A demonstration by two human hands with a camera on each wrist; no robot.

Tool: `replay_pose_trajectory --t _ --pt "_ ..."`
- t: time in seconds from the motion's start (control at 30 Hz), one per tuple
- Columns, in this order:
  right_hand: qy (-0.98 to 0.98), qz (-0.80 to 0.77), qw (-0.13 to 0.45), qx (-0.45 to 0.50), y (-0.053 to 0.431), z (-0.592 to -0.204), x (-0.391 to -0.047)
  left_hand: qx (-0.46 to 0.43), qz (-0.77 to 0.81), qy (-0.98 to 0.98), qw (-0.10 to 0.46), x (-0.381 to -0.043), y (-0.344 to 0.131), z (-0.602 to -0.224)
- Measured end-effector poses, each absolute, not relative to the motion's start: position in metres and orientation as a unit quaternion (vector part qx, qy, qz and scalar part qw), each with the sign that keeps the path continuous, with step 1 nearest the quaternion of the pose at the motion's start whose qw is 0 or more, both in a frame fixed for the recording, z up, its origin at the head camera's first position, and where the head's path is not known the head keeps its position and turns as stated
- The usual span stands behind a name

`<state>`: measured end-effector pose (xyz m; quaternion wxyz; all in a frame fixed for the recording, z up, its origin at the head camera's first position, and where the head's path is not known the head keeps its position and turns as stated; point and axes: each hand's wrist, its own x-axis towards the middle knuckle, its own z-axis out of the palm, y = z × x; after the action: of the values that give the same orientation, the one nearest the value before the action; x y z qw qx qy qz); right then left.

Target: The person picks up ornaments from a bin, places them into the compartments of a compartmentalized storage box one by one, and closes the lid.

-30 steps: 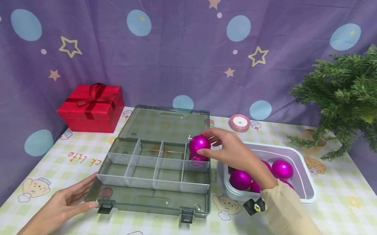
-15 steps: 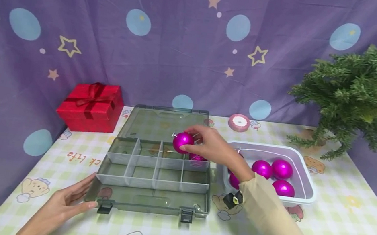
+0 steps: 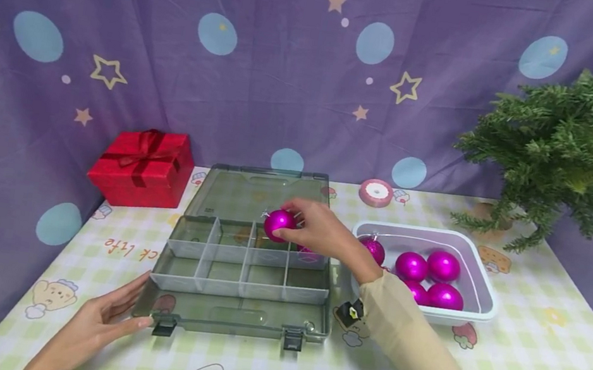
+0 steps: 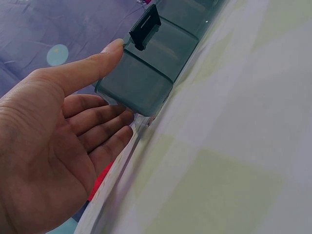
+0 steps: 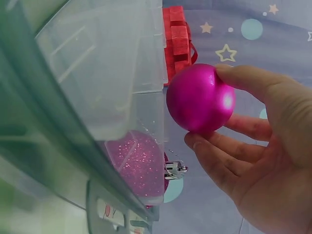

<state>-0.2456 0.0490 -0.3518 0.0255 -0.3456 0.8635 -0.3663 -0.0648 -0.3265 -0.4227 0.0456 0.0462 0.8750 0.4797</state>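
Note:
My right hand (image 3: 313,229) pinches a shiny magenta Christmas ball (image 3: 279,225) between thumb and fingers, its silver cap pointing left. The ball is over the back row of a clear green-grey compartment box (image 3: 229,325), around the third compartment from the left. In the right wrist view the ball (image 5: 200,99) shows just above the dividers. A glittery magenta ball (image 5: 139,165) sits in the back right compartment, mostly hidden by my hand in the head view. My left hand (image 3: 91,324) holds the box's front left corner, thumb at the front by a latch (image 4: 145,27), fingers along the side.
Right of the box, a white tub (image 3: 480,283) holds several magenta balls. Behind stand a red gift box (image 3: 143,172) at left, a pink ribbon spool (image 3: 376,193) and a small green artificial tree (image 3: 554,153) at right. The box's lid (image 3: 260,195) lies folded back.
My right hand has carried the shiny ball left, from over the back right compartment to the one beside it. More balls in the tub now show. My left hand stays at the corner.

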Motion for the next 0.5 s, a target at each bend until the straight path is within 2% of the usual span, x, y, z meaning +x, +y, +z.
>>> replay_pose_trajectory --t 0.5 --pt "0.882 -0.322 0.039 -0.342 0.0559 -0.3444 -0.2407 0.050 0.490 0.869 0.044 -0.0650 -0.3268 -0.4238"
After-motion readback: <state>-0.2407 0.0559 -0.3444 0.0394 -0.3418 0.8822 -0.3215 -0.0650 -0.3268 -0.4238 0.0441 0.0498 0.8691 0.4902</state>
